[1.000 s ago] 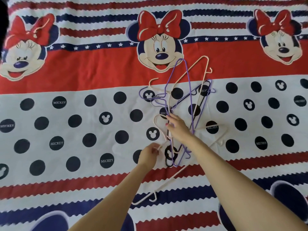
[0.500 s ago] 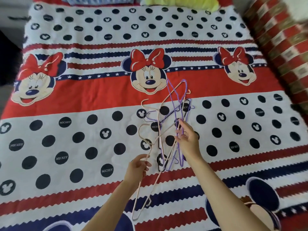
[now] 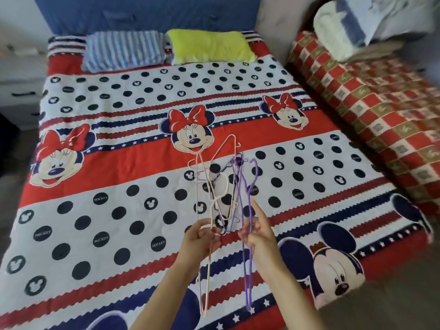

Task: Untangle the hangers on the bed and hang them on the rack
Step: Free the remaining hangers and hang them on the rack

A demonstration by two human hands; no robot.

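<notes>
Gripping: the left hand (image 3: 202, 241) has its fingers curled round the wires of a pale pink hanger (image 3: 207, 270), whose long side hangs down below the hand.
Pinching: the right hand (image 3: 258, 234) pinches the purple hanger (image 3: 247, 270) between thumb and curled fingers, with the forefinger pointing up.
Bundle: the tangled hangers (image 3: 223, 186) rise from both hands in one knot, lifted above the bed (image 3: 95, 163) (whether the far tips touch the cover I cannot tell).
Step in hand: untangling; the hands hold one colour each, close together, so I judge the person is working the pink and the purple apart.
Next move: it likely calls for finding where a hook or a shoulder is caught in another frame, then turning one hanger and sliding it out through the gap, not pulling straight, which would tighten the knot.
Look of the hangers: thin coated wire, pink, purple and at least one dark; hooks and loops cross in the middle of the bundle.
Rack: not in view, so hanging is not yet begun.
Around: a striped pillow (image 3: 123, 50) and a yellow-green pillow (image 3: 209, 46) lie at the head of the bed.
</notes>
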